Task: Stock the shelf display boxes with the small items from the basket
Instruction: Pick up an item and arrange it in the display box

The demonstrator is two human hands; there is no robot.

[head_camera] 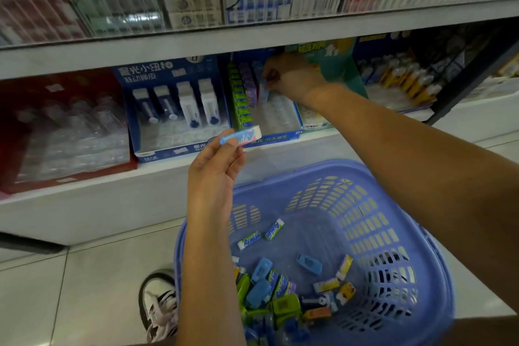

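Observation:
My left hand [214, 174] pinches a small blue, pink and white eraser [241, 135] by its end, raised in front of the lower shelf. My right hand [292, 77] reaches into a blue display box [280, 136] and pinches a light blue eraser [264, 90] at the back of its rows. Green and purple erasers [241, 95] stand in rows on that box's left side. Below, a blue plastic basket [393, 233] on the floor holds several loose erasers and small packs [280, 286].
Left of it stands another blue display box [157, 149] with white push erasers, and a red box [64, 177] farther left. More display boxes [398, 84] sit to the right. An upper shelf [252, 34] overhangs. A shoe [158, 303] is beside the basket.

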